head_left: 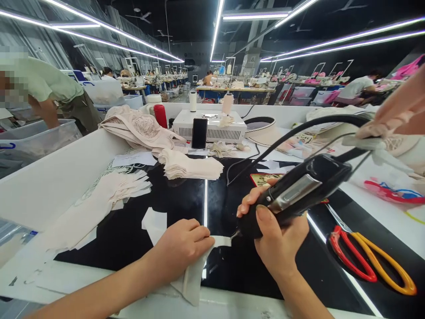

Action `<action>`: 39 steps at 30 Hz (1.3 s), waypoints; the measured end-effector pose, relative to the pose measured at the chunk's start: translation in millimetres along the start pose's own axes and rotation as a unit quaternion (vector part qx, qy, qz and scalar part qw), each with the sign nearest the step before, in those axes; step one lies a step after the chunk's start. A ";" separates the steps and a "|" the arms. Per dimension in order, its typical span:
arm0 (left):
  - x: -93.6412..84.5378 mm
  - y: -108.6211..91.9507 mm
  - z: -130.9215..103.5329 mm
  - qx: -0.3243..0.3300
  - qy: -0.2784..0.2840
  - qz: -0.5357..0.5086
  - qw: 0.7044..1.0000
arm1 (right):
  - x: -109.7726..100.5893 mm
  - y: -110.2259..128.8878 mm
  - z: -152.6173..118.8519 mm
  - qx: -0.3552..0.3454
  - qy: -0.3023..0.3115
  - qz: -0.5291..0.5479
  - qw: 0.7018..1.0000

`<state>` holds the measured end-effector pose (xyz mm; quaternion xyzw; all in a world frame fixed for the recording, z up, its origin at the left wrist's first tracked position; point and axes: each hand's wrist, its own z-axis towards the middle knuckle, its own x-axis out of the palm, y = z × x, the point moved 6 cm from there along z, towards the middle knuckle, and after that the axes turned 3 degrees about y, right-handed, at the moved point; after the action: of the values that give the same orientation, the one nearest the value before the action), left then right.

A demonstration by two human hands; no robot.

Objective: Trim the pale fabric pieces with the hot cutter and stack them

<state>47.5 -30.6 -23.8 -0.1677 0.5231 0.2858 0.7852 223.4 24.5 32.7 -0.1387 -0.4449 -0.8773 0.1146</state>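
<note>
My left hand [187, 246] presses a light fabric strip [223, 241] onto the black glossy tabletop [229, 279], its fingers closed over the cloth. The strip's free end sticks out to the right, and more pale fabric [193, 280] hangs toward the front edge. My right hand [279, 241] is wrapped round a black handheld power tool [299, 188] with a metal plate on its side. Slanting down to the left, the tool brings its thin metal tip [235, 234] close to the strip's end; whether they touch I cannot tell. A thick black cable [295, 133] leads from its back.
Scissors [361, 257] with red and orange handles lie right of my right hand. Beyond are stacked fabric pieces [192, 165], a phone [199, 133] and a white box [229, 122]. Another person's hand [381, 126] appears near the cable. A person [56, 84] bends over bins at left.
</note>
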 end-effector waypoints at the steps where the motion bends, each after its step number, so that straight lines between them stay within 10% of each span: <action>1: -0.4 -0.4 0.2 -0.001 -0.005 -0.002 1.000 | -1.0 0.2 0.1 -0.001 0.000 -0.002 1.000; 39: 10.9 -3.7 2.4 -0.054 -0.004 -0.047 0.997 | 7.4 10.9 10.9 0.006 -0.028 -0.018 0.999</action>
<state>54.7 -29.2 -33.0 -0.2330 0.4956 0.2774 0.7894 221.5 26.5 49.6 -0.1548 -0.4560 -0.8720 0.0874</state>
